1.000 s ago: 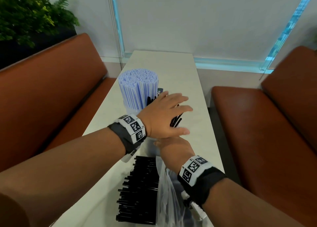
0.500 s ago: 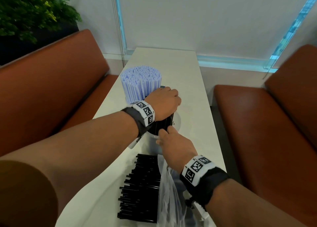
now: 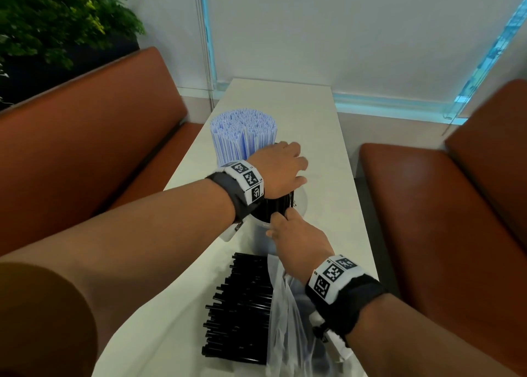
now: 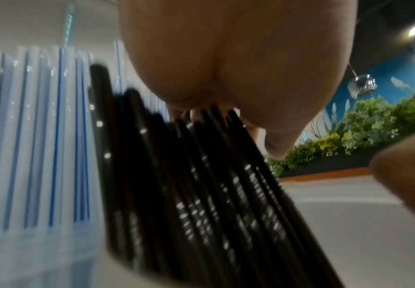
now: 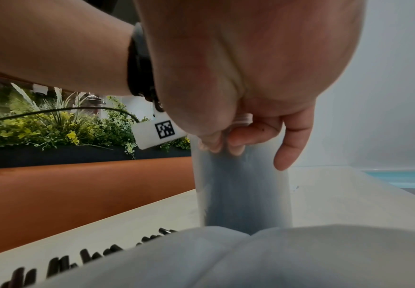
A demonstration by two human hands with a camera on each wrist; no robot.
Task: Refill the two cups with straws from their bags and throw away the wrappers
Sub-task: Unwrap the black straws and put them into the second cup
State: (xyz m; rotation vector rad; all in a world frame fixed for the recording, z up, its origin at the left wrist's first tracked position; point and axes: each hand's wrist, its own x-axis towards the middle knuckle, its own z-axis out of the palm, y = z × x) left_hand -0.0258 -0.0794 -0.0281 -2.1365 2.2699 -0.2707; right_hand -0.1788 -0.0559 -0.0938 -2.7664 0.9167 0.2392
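A bundle of black straws (image 3: 278, 208) stands in a translucent cup (image 3: 261, 238) mid-table. My left hand (image 3: 281, 171) sits over the straw tops with its fingers curled down round them; the left wrist view shows the palm right above the black straws (image 4: 201, 194). My right hand (image 3: 288, 231) grips the near side of the cup at its rim, and its fingers (image 5: 241, 140) curl onto the cup (image 5: 243, 191). Behind stands a full bunch of white, blue-striped straws (image 3: 243, 137); its cup is mostly hidden. More black straws (image 3: 239, 308) lie loose beside a clear plastic bag (image 3: 288, 325).
The narrow white table (image 3: 285, 105) runs away from me to a wall. Brown bench seats (image 3: 85, 148) flank it on both sides. A planter with green plants (image 3: 57, 25) stands behind the left bench. The bag (image 5: 251, 259) lies under my right wrist.
My left hand was spread flat above the black straws a second ago; it has since come down and curled over their tops. My right hand has stayed at the cup.
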